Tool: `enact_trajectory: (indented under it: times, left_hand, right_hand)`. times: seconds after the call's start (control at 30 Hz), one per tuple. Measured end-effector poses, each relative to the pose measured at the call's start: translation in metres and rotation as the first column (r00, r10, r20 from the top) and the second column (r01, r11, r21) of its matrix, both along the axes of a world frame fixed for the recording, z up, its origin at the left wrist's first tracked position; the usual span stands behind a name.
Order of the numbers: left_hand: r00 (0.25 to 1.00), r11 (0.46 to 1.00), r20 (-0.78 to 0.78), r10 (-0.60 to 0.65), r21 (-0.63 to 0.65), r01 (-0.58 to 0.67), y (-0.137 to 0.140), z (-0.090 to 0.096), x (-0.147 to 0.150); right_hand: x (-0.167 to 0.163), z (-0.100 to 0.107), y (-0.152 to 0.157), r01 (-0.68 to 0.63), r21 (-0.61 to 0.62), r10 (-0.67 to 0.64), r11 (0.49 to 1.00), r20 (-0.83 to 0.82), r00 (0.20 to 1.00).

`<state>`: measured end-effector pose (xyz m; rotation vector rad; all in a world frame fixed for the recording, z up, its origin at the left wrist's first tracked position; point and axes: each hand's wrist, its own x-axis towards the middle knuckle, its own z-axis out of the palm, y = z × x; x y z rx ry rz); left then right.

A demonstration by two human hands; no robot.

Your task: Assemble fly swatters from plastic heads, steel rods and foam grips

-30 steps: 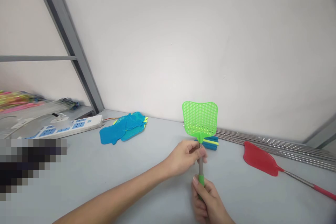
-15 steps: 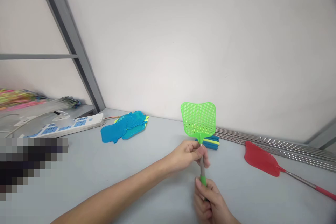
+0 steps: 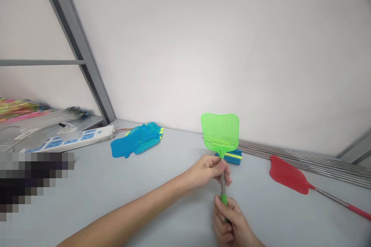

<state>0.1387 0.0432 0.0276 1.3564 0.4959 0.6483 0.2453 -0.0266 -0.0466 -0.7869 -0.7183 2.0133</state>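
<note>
A bright green fly swatter stands upright in front of me, its mesh head at the top. My left hand pinches the metal shaft just below the head. Lower down, my right hand is wrapped round the green grip, hiding most of it. Behind the swatter lie several blue grips with a yellow one among them. To the right, a red fly swatter with a metal shaft and red grip rests on the grey table.
Blue swatter heads lie piled at the left with yellow ones beneath. A white power strip with cables sits farther left. Long metal rods run along the wall at the right. A grey frame post rises at the left.
The green swatter's head has shifted very slightly to the right. Both hands keep their hold on it, nearly in the same place.
</note>
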Motion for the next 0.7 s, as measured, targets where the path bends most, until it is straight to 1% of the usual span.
enact_trajectory:
  times: [0.27,0.53,0.7]
  left_hand:
    - [0.999,0.999,-0.028,0.015,-0.039,-0.016,0.0016,-0.0015,0.0006]
    - [0.998,0.999,-0.05,0.035,-0.031,-0.037,0.0005,0.0032,-0.0012]
    - [0.994,0.999,-0.1,0.037,-0.015,-0.039,0.0014,0.0073,-0.0029]
  right_hand:
    - [-0.0013,-0.0036,-0.0004,0.052,-0.064,-0.049,0.997,0.055,0.997]
    - [-0.0018,0.0008,-0.0002,0.064,-0.06,-0.057,0.996,0.115,0.992]
    - [-0.0001,0.0029,0.0011,0.003,-0.065,0.007,0.998,0.155,0.988]
